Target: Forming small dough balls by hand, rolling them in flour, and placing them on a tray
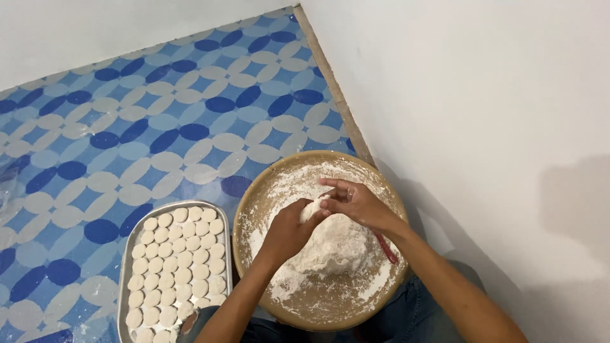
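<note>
A round brown floured tray [254,209] holds a large mound of white dough [337,248]. Above the mound, my left hand [287,230] and my right hand [356,203] press together around a small piece of dough [312,208]. The left hand cups it from below and the right hand's fingers lie over its top. A red-handled tool [386,248] lies on the brown tray under my right wrist, partly hidden.
A rectangular metal tray [127,254] at the left carries several rows of small round dough discs [181,257]. Both trays sit on a blue and white patterned floor [146,127]. A white wall [483,114] rises close on the right.
</note>
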